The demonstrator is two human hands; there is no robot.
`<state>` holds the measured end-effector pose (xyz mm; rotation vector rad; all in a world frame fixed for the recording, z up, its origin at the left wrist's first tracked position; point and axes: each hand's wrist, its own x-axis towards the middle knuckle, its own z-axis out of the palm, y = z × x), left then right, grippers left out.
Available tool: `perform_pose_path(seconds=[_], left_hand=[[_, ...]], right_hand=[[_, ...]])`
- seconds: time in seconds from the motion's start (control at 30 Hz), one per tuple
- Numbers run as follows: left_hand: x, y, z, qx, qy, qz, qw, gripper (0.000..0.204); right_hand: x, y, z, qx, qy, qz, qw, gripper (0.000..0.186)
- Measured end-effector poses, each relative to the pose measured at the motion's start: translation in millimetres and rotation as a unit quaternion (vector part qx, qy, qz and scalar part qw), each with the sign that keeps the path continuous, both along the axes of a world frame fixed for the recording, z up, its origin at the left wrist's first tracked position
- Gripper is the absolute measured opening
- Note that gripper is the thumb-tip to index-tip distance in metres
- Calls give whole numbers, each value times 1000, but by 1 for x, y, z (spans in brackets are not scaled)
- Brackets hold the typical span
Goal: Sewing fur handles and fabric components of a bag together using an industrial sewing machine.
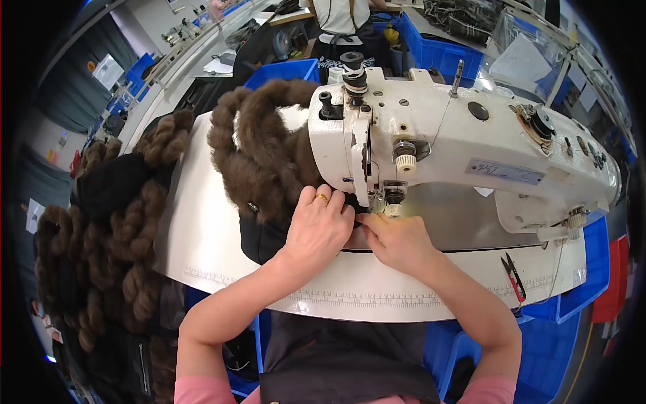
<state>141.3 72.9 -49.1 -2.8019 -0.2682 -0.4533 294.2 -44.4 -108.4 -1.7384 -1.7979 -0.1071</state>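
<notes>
A white industrial sewing machine stands on the table in front of me. Left of its head lies a brown fur piece joined to black fabric. My left hand, with a ring on one finger, has its fingers curled down on the black fabric beside the needle area. Close to it, my right hand pinches the fabric edge just in front of the presser foot. The fingertips of both hands nearly meet there. The needle itself is mostly hidden behind the machine head and my hands.
Thread snips lie on the white tabletop at the right, near a printed ruler strip. A pile of brown fur and black garments hangs at the left. Blue bins stand behind and below, and another person sits across.
</notes>
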Motion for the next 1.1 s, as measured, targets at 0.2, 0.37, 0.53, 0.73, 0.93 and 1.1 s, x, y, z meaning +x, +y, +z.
perform_pose_path(seconds=[0.2,0.37,0.53,0.73,0.93,1.1], left_hand=[[-27,-5,-6,7,-67,-24,997,23],[-28,-3,-9,18,-49,-35,998,29],[-31,1,-16,27,-84,-60,994,21],[-31,-1,-22,37,-95,-52,993,21],[-35,-1,-28,39,-125,-72,989,16],[-35,-7,-31,15,-144,-70,987,24]], right_hand=[[-5,4,7,19,9,-34,999,25],[-6,16,-1,69,-135,-24,988,29],[-20,27,12,5,-278,-56,959,12],[-17,30,18,14,-275,-44,960,10],[-28,38,14,-20,-292,-51,955,11],[-24,32,7,11,-285,-21,958,14]])
